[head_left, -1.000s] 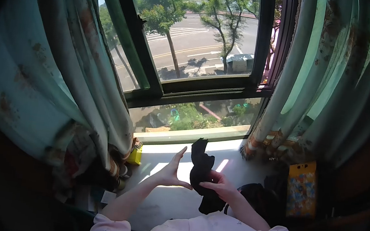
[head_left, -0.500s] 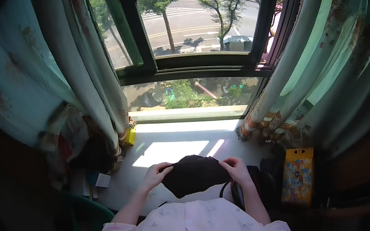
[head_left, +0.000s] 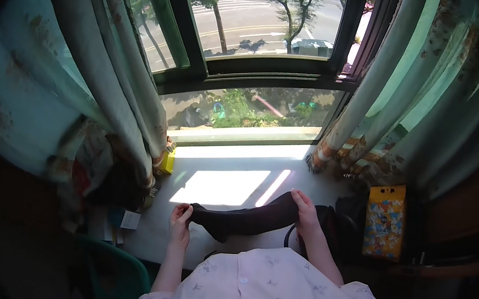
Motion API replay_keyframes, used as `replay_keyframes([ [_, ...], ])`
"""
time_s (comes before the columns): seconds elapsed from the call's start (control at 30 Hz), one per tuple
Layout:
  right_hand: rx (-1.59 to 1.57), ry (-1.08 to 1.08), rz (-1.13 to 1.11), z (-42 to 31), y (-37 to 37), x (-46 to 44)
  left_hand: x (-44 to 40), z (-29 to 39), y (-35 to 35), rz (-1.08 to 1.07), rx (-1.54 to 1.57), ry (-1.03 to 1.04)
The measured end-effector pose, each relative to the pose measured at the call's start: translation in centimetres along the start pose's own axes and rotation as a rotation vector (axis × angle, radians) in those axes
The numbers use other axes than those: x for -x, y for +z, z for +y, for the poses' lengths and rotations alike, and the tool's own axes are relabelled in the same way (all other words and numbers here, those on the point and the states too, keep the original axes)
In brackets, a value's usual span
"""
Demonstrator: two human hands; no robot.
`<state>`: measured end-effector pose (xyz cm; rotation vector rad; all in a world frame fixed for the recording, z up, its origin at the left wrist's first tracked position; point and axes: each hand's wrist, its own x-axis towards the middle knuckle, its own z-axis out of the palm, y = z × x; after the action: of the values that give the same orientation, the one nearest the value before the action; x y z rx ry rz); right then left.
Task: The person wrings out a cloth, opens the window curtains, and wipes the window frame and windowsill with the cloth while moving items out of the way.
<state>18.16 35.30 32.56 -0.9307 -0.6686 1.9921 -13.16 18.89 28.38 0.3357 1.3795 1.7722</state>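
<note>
A black piece of cloth (head_left: 242,221) is stretched sideways above the white sill, its kind hard to make out. My left hand (head_left: 181,223) pinches its left end between thumb and fingers. At the other end, my right hand (head_left: 305,211) grips the cloth and sits a little higher. The fabric forms a long narrow band, with a fold drooping near the left. Sunlight falls on the white sill (head_left: 154,235) just beyond it.
A yellow patterned package (head_left: 385,221) stands at the right beside dark items. Curtains (head_left: 119,105) hang on both sides of the window (head_left: 261,71). At the left lie a small yellow box (head_left: 167,162) and papers (head_left: 130,220). A green chair (head_left: 117,269) is at lower left.
My hands have moved farther apart, the left one outward and the right one slightly upward. The cloth has gone from a broad hanging shape to a narrow stretched band.
</note>
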Motion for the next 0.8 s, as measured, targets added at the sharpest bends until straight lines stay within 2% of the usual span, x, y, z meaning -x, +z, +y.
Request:
replay_keyframes([
  [0.03, -0.085, -0.007, -0.147, -0.7, -0.4, -0.1, 0.0, 0.6, 0.2, -0.04, 0.03, 0.009],
  [0.07, -0.132, -0.004, -0.151, -0.8, -0.8, -0.6, 0.2, 1.7, 0.8, -0.082, 0.06, 0.017],
  [0.13, 0.141, 0.01, 0.183, 1.2, -3.4, -2.7, 2.0, 5.0, 4.3, -0.154, 0.106, -0.038],
  [0.17, 0.492, -0.161, 0.412, 5.0, -6.1, -5.0, 3.0, 6.4, 6.3, -0.23, 0.152, -0.093],
  [0.2, 0.697, -0.107, 0.537, 8.3, -8.8, -6.0, 3.7, 7.3, 8.1, -0.348, 0.104, -0.09],
  [0.27, 0.384, -0.023, 0.315, 11.9, -7.2, -4.9, 4.6, 6.7, 10.4, -0.535, -0.059, -0.071],
  [0.33, 0.149, 0.329, 0.03, 10.8, -1.4, -1.4, 5.7, 6.1, 13.3, -0.775, -0.176, -0.123],
  [0.37, 0.01, 0.29, -0.177, 12.6, -1.1, -1.4, 6.2, 5.6, 14.5, -0.848, -0.209, -0.123],
  [0.43, -0.133, 0.241, -0.383, 15.1, -1.9, -2.1, 6.6, 4.7, 15.9, -0.96, -0.331, -0.102],
  [0.53, -0.413, 0.312, -0.643, 17.6, -3.1, -4.0, 5.9, 4.1, 16.5, -1.031, -0.427, -0.047],
  [0.63, -0.649, 0.358, -0.863, 18.1, -3.0, -5.6, 4.5, 4.1, 15.5, -0.953, -0.643, 0.059],
  [0.67, -0.696, 0.366, -0.905, 17.6, -2.7, -5.9, 4.2, 3.8, 14.8, -0.83, -0.784, 0.134],
  [0.7, 0.103, -0.011, -0.725, 14.4, -0.9, -5.1, 3.5, 2.6, 13.7, -0.647, -0.871, 0.307],
  [0.73, 0.296, -0.147, -0.629, 14.8, -1.5, -6.1, 2.5, 1.0, 12.2, -0.456, -0.947, 0.474],
  [0.8, 0.715, -0.359, -0.375, 15.5, -2.6, -8.1, 0.2, -1.9, 8.6, -0.083, -0.886, 0.189],
])
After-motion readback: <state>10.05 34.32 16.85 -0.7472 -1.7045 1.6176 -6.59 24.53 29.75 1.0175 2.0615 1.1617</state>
